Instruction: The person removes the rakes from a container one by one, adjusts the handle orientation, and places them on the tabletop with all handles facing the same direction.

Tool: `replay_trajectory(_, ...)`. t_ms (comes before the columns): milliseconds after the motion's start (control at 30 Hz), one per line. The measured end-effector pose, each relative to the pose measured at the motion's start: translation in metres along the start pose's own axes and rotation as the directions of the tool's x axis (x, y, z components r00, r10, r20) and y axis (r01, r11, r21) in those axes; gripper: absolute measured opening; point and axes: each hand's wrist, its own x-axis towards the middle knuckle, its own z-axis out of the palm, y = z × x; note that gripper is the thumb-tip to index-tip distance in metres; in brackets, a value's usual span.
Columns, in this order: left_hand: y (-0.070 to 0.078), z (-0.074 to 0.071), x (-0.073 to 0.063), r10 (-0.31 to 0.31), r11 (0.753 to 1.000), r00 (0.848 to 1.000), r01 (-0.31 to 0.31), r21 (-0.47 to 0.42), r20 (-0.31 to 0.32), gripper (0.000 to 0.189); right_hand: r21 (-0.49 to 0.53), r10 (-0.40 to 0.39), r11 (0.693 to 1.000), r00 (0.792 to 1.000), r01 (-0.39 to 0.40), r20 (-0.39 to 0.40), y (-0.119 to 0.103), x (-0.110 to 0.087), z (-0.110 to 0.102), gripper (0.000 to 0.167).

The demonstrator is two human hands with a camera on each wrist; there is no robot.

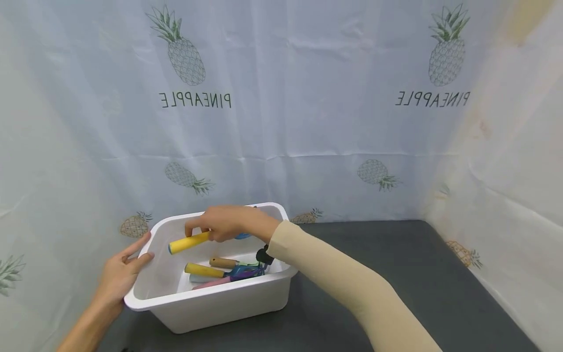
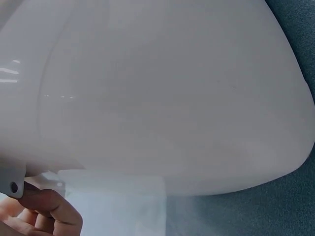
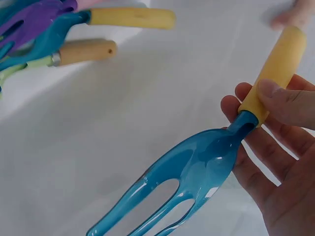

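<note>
Left hand [image 1: 120,278]: pinches the rim at the left end of the white plastic tub [image 1: 220,310]
Right hand [image 1: 226,222]: grips the blue garden fork [image 3: 211,152] by its yellow handle
Blue garden fork: over the tub's floor, apart from the tools there
Tub floor: yellow-handled blue tool [image 1: 204,270], wooden-handled tool [image 1: 223,263], pink-handled purple tool [image 1: 211,283]

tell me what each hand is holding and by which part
The right hand holds a blue fork by its yellow handle, near the head. The left hand grips the white bin by its rim.
</note>
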Motion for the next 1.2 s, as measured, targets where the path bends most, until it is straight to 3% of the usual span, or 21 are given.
replay_trajectory(167, -0.001, 0.002, 0.001, 0.002, 0.998, 1.0, -0.001, -0.064, 0.011, 0.065, 0.004, 0.004, 1.0, 1.0, -0.004, -0.027, -0.001, -0.027, -0.017, 0.044)
replay_trajectory(433, -0.002, -0.001, 0.0, 0.003, 0.999, 1.0, -0.002, -0.051, 0.018, 0.067, -0.048, 0.048, 0.998, 0.995, -0.052, -0.084, 0.001, -0.065, -0.034, 0.047)
replay_trajectory(833, 0.001, 0.001, 0.002, -0.021, 1.0, 1.0, 0.021, -0.014, 0.003, 0.067, -0.108, 0.111, 0.985, 0.974, -0.134, -0.195, 0.013, -0.144, -0.042, 0.042)
replay_trajectory(1200, -0.001, 0.0, 0.001, -0.017, 0.995, 0.999, 0.02, -0.096, 0.029, 0.067, -0.09, 0.197, 0.97, 0.946, -0.227, -0.256, 0.035, -0.208, -0.034, 0.042)
